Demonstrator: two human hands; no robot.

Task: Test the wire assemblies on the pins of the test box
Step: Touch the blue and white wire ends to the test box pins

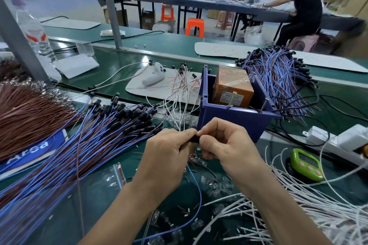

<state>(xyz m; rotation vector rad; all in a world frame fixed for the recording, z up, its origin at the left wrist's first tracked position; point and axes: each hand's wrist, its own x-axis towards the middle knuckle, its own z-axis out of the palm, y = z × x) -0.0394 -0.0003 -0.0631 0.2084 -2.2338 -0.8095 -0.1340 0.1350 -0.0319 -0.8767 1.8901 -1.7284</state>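
Note:
My left hand (167,155) and my right hand (225,145) meet just in front of the blue test box (231,119). Together they pinch a small black connector (194,139) of one wire assembly. Its blue wire (197,189) trails down between my forearms. The box holds an orange block (232,87), and thin metal pins (263,104) stick up from its front rim. A large pile of blue and brown wire assemblies (95,135) lies to the left. Another bundle (278,77) lies behind the box on the right.
White wires (298,205) spread at the lower right, with small clear connectors (217,187) scattered on the green mat. A green timer (305,164) and a white power strip (338,141) lie at right. Brown wires (25,113) heap at far left. A water bottle (33,32) stands behind.

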